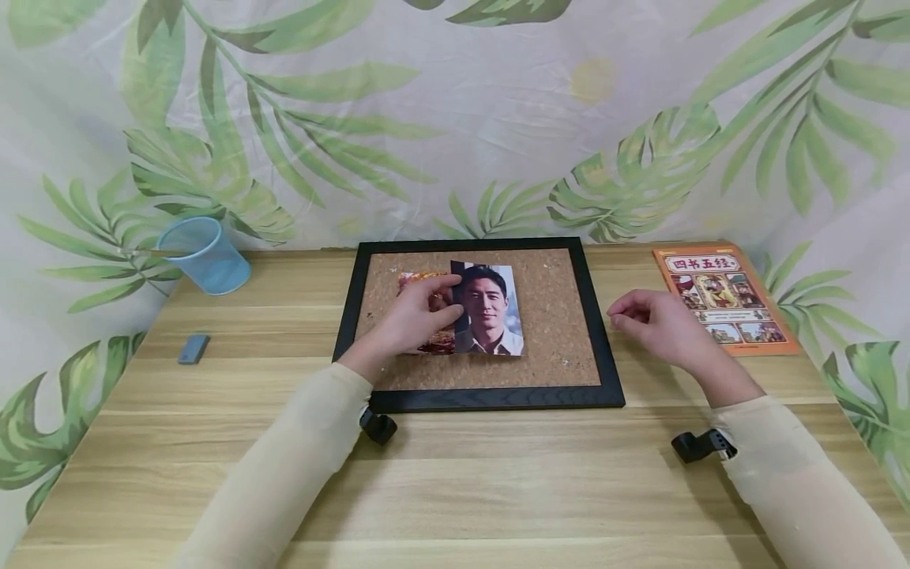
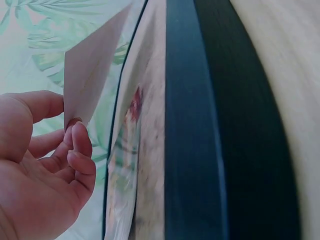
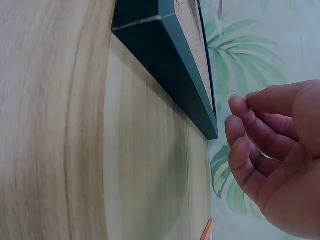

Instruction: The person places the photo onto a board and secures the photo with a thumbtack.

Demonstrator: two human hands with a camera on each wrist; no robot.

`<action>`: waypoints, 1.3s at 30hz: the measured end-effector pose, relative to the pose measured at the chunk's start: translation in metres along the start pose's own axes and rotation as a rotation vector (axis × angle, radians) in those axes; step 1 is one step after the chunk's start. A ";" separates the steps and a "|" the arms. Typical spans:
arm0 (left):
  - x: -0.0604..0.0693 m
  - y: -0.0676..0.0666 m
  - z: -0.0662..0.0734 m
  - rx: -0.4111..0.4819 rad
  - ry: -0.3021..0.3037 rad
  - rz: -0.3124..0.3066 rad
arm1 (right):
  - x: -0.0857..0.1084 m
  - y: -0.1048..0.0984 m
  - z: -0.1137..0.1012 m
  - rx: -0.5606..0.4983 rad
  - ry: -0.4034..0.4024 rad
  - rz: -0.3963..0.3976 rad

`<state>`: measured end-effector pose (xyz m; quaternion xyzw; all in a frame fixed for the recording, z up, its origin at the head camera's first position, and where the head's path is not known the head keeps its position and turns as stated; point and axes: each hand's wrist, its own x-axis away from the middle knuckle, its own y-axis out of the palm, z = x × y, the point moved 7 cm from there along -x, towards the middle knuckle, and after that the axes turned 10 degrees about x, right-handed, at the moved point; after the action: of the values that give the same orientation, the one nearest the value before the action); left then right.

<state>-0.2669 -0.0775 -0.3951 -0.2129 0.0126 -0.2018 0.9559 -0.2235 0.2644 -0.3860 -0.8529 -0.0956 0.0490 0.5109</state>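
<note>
My left hand (image 1: 419,316) pinches the left edge of a portrait photo (image 1: 490,324), which shows a person in a light collared shirt. In the left wrist view its pale back (image 2: 90,70) stands tilted, apart from the board. Beneath the hand, a colourful picture (image 1: 434,344) lies on the black-framed cork board (image 1: 554,332), partly hidden by the hand and photo. Just right of the frame hovers my right hand (image 1: 661,328), fingers loosely curled and thumb near the forefinger. Nothing shows between its fingers in the right wrist view.
An orange book (image 1: 771,332) lies at the right. A blue mesh cup (image 1: 220,261), tilted in view with a thin stick in it, stands back left. Nearer the front left is a small blue block (image 1: 193,348). A leaf-patterned curtain (image 1: 498,142) hangs behind the table.
</note>
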 end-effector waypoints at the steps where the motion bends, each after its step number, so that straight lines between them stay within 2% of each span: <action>1: -0.003 0.003 0.000 -0.005 -0.002 -0.002 | 0.000 0.000 -0.001 -0.001 0.001 0.001; 7: -0.020 0.016 0.001 -0.051 -0.050 -0.017 | -0.001 0.005 -0.003 -0.005 0.014 -0.006; 14: -0.035 0.031 0.004 -0.096 -0.056 -0.055 | -0.004 0.006 -0.007 -0.039 0.016 -0.005; 18: -0.040 0.038 0.002 -0.150 -0.065 -0.074 | -0.009 0.009 -0.010 -0.105 0.021 -0.018; 27: -0.045 0.046 -0.003 -0.196 -0.037 -0.096 | -0.025 0.019 -0.023 -0.259 0.080 -0.062; 32: -0.043 0.047 -0.003 -0.205 -0.030 -0.092 | -0.041 0.028 -0.028 -0.346 0.118 -0.098; 39: -0.042 0.049 -0.002 -0.276 -0.018 -0.078 | -0.066 0.039 -0.037 -0.418 0.148 -0.132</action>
<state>-0.2873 -0.0210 -0.4202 -0.3442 0.0234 -0.2334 0.9091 -0.2769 0.1999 -0.4038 -0.9333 -0.1217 -0.0681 0.3310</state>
